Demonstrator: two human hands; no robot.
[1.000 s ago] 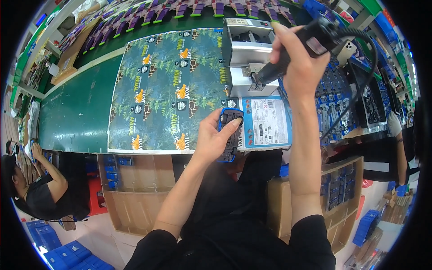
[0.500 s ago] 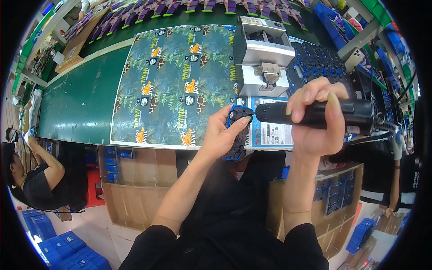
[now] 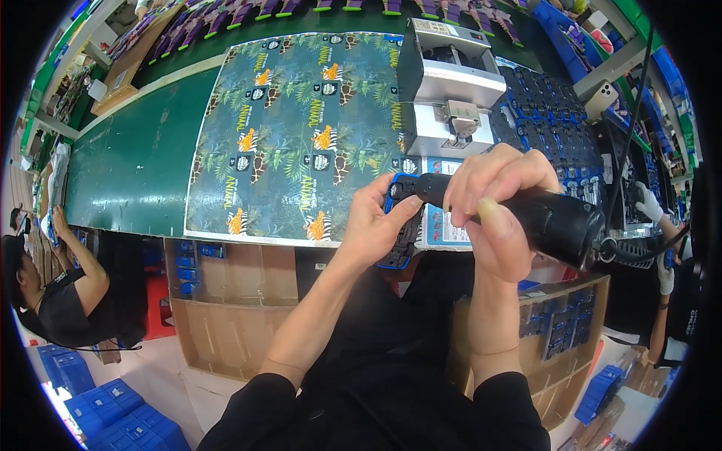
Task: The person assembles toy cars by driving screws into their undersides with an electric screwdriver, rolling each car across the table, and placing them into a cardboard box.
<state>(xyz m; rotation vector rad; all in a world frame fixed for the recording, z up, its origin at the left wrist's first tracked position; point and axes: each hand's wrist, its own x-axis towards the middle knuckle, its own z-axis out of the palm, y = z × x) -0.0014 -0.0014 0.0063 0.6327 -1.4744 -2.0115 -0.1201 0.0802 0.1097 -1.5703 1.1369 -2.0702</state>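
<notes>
A blue-edged black toy car base [image 3: 407,242] is in my left hand [image 3: 368,229], held at the table's front edge with the thumb across its dark face. Closed around a black electric screwdriver [image 3: 553,224] is my right hand [image 3: 500,203]. The screwdriver slants, its rear end low and to the right. Its nose reaches the upper part of the car base, by my left thumb; the bit's exact contact is hidden.
A silver screw feeder [image 3: 453,90] stands behind my hands, beside a jungle-print sheet [image 3: 289,165]. Several car bases [image 3: 541,105] fill the back right. Cardboard boxes [image 3: 237,331] sit below the table edge. Co-workers are at both sides; a cable [image 3: 639,105] hangs at right.
The screwdriver has moved left toward the car base, and its rear end has tilted down. My right fingers have shifted toward its nose. A co-worker's gloved hands now show at right.
</notes>
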